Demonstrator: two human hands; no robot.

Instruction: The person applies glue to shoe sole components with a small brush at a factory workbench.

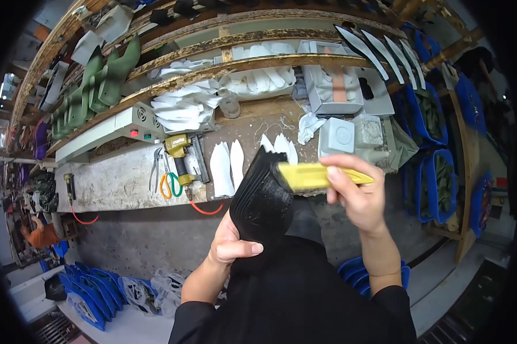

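Observation:
My left hand is closed round the lower end of a stack of black shoe insoles, thumb across the front. The stack stands upright, fanned into thin layers, with a glossy, speckled face. My right hand grips a yellow flat brush, blurred by motion, its left end right at the stack's upper edge. Behind the stack, white insole-shaped pieces lie on the workbench.
A yellow staple gun, scissors and pliers lie at the bench's left. White boxes stand at right, beside blue bins. Green shoe parts line the rack. Blue pieces sit low at left.

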